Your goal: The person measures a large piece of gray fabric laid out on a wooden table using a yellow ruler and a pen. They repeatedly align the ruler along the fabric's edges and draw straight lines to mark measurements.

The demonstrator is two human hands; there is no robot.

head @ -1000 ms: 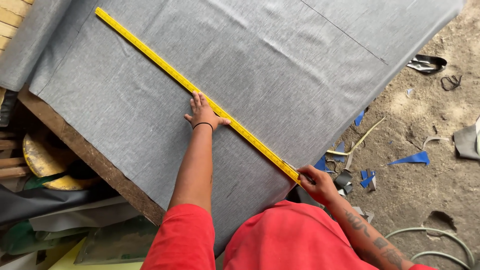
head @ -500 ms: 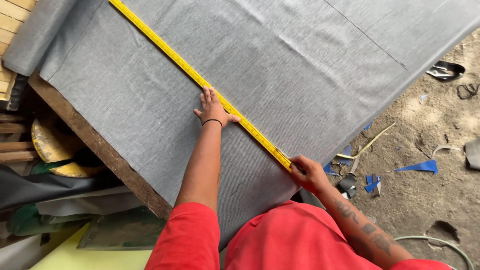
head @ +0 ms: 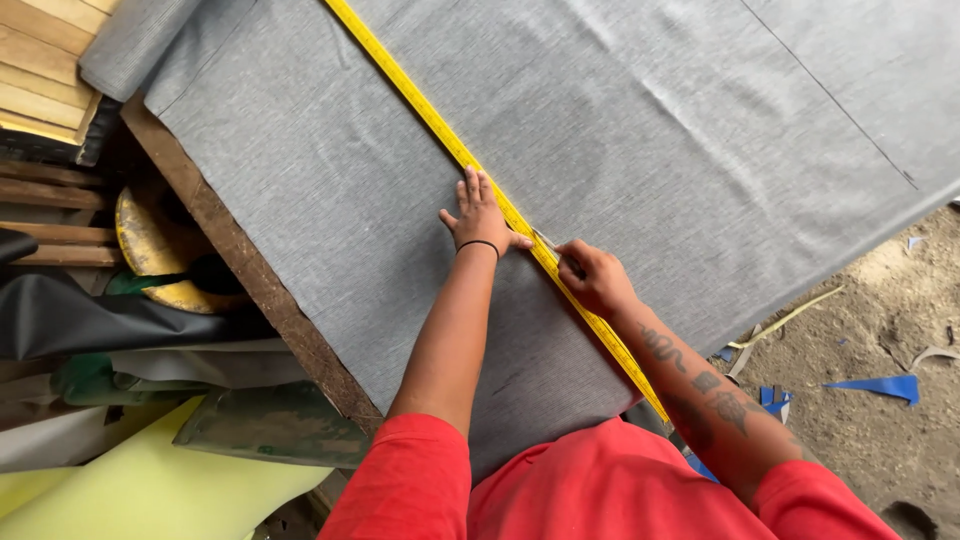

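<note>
Left hand (head: 480, 215) pressed flat, pinning yellow ruler (head: 430, 120) on grey cloth (head: 650, 130) over tabletop (head: 250, 280); right hand (head: 592, 275) pinching a small marker at the ruler's edge, line apparently barely begun.

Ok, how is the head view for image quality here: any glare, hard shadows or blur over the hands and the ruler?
Head view: soft, even daylight, no glare on the grey fabric; only faint shadows beside the left hand and right hand; the yellow ruler looks sharp; slight wide-angle bending toward the edges.
</note>
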